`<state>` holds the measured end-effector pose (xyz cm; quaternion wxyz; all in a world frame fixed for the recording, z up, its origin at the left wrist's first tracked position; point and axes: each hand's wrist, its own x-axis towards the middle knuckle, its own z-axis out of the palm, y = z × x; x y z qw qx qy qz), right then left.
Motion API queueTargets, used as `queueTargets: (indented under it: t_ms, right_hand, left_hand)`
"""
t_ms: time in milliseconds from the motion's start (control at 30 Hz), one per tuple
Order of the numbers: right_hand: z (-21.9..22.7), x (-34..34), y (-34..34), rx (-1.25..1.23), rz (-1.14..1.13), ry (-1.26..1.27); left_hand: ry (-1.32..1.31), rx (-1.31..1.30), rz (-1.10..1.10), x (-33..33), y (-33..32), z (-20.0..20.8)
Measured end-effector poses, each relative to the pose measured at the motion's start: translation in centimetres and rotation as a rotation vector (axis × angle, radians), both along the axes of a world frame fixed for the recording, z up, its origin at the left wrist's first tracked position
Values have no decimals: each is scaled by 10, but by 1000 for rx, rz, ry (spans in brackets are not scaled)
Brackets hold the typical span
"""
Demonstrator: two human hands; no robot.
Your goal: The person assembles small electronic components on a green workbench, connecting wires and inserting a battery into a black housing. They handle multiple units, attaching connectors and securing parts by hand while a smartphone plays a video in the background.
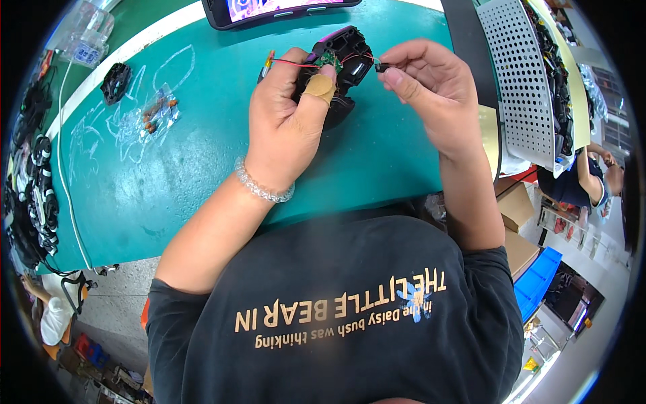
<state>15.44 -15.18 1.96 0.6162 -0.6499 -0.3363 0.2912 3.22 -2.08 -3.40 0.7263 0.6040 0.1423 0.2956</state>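
My left hand [286,124] is closed around an opened black plastic housing [354,48] with a purple edge. Its thumb, wrapped in a tan bandage, presses near a green circuit board [329,60] inside the shell. A red wire runs from the board past my left fingers toward a small silver and orange cylinder [267,65]. To the right of the housing, my right hand [434,91] pinches a small black part [382,67] between thumb and forefinger. Thin red and dark wires link that part to the board.
A screen device [286,13] stands at the far edge of the green table [202,161]. Left lie another black shell [116,83] and a clear bag [151,118] of orange-brown parts. Black cables [42,195] crowd the left edge; a perforated bin [521,81] stands right. Other people sit beyond both sides.
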Motion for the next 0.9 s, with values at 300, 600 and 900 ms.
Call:
queueTargets:
  t_ms: [300,600,900]
  right_hand:
    - [6,-10,12,49,28,-576]
    - [-3,-11,17,139,-124,-323]
    - [0,-8,18,122,-119,-266]
  left_hand:
    - [-26,48,-11,0,-1,1]
    - [-38,31,-20,-1,-2,-1]
    - [-21,81,-52,-1,-1,-1]
